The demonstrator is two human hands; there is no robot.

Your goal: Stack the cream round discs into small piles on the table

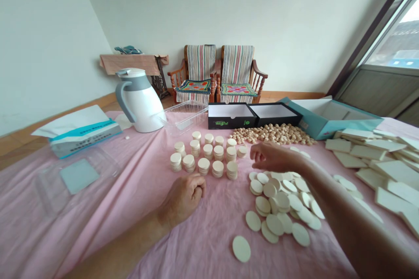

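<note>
Several small stacks of round wooden discs stand in rows on the pink cloth. My left hand rests on the cloth just in front of them, fingers curled into a fist, with nothing showing in it. My right hand hovers right of a short disc stack, its fingers bent together. Whatever those fingers may hold is hidden. Below my right hand and forearm spreads a loose pile of pale discs. One single disc lies apart, nearer to me.
Small wooden beads are heaped behind my right hand, before two black boxes. Square boards lie right, near a teal box. Left stand a white jug, tissue pack and clear plastic trays.
</note>
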